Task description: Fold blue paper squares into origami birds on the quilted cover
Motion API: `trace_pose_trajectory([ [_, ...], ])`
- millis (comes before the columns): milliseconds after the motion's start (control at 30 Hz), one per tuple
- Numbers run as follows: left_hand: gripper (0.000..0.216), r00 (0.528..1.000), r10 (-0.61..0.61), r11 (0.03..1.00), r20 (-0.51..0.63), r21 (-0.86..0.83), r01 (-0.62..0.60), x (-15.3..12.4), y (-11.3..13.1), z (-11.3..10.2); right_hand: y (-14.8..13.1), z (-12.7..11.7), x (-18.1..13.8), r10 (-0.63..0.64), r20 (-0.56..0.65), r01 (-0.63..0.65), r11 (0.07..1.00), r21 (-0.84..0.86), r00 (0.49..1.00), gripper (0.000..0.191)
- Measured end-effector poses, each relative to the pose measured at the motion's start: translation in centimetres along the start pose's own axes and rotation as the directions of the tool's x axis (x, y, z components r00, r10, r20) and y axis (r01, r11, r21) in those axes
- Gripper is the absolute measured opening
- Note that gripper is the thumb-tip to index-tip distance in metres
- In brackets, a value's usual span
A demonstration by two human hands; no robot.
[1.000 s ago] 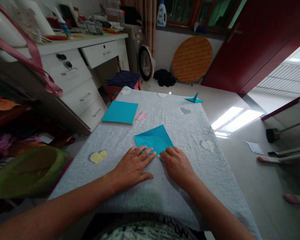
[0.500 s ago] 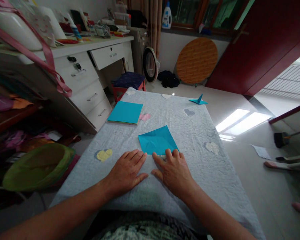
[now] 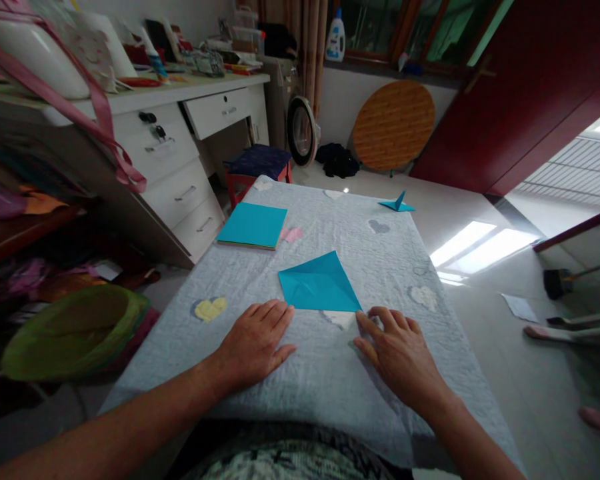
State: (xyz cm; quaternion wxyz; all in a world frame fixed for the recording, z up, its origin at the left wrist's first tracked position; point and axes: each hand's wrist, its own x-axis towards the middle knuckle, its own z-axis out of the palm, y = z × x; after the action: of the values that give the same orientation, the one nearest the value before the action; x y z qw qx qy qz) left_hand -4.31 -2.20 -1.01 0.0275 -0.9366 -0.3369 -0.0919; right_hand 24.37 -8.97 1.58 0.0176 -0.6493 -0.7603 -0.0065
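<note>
A folded sheet of blue paper [image 3: 317,285] lies flat on the cloth-covered table [image 3: 300,413], its straight folded edge toward me. My left hand [image 3: 255,337] rests palm down, fingers stretched, with the fingertips touching the near left corner of the sheet. At the near right corner, the index fingertip of my right hand [image 3: 400,350] meets the paper's pointed tip; its other fingers are spread on the cloth. Neither hand grips anything. Farther back on the left sits a stack of square blue paper [image 3: 253,225]. A small folded blue paper figure [image 3: 398,203] stands at the far right corner.
A stool with a dark cushion [image 3: 260,162] stands beyond the table's far left corner. To the left are a white desk [image 3: 170,157] with drawers and a green-lined bin [image 3: 75,333]. A round wooden board [image 3: 394,125] leans against the back wall.
My right hand has slid to the right along the paper's near edge, from near its middle to the right corner. My left hand has stayed at the left corner.
</note>
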Motion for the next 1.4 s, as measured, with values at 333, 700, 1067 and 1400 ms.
trace_pose_trajectory([
  [333, 0.049, 0.992, -0.105, 0.958, -0.072, -0.274, 0.082, 0.7, -1.6, -0.1, -0.2, -2.6, 2.7, 0.06, -0.117, -0.046, 0.992, 0.12, 0.991, 0.02],
  [700, 0.098, 0.994, 0.0, 0.924, 0.112, -0.38, 0.043, 5.9, -5.6, -0.2, -4.2, 1.4, 7.3, 0.033, -0.059, -0.004, 0.905, 0.426, 0.998, 0.04],
  [1067, 0.015, 0.981, -0.104, 0.828, -0.161, -0.561, -0.004, 6.1, -5.1, -0.3, -2.6, 2.3, 7.0, 0.211, -0.159, 0.016, 0.553, 0.833, 0.965, 0.014],
  [1400, 0.013, 0.949, -0.194, 0.683, -0.25, -0.728, -0.052, 6.2, -4.2, -1.4, -2.0, 2.7, 7.0, 0.223, -0.075, 0.018, 0.245, 0.969, 0.972, 0.017],
])
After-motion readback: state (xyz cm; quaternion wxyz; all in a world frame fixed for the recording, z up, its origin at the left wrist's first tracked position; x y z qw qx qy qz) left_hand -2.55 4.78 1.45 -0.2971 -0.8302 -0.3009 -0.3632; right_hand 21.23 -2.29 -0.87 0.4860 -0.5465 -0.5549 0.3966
